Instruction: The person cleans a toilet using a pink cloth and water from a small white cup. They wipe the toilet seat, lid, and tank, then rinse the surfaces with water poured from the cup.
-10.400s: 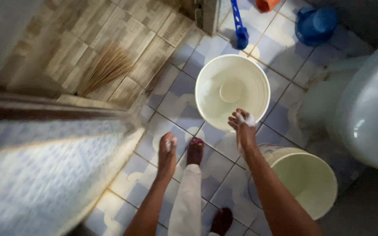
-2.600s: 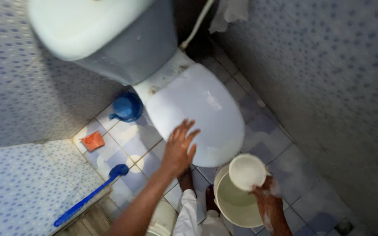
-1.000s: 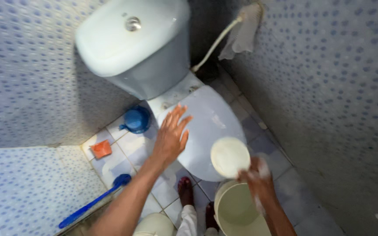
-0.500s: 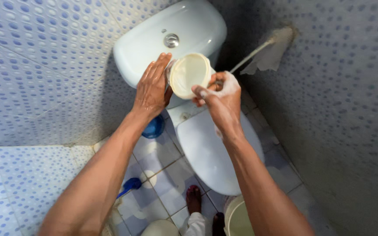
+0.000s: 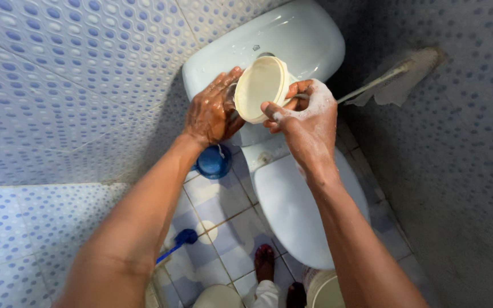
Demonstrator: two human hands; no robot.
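Observation:
My right hand [image 5: 306,117], covered in soap foam, grips a small cream plastic bowl [image 5: 261,88] tipped on its side over the white toilet tank [image 5: 298,40]. My left hand [image 5: 211,111] is wet and lies flat against the tank's front, right under the bowl's rim. Water glistens on the tank lid. Below my hands is the closed white toilet lid [image 5: 298,199].
A blue cup [image 5: 213,161] stands on the tiled floor beside the toilet. A blue brush [image 5: 177,242] lies lower left. A hose with a cloth [image 5: 397,82] hangs on the grey right wall. Two cream buckets [image 5: 326,291] sit by my feet.
The bowl has tipped further over the tank, and my left hand has become wet and closed against the tank's front. The view has shifted slightly left.

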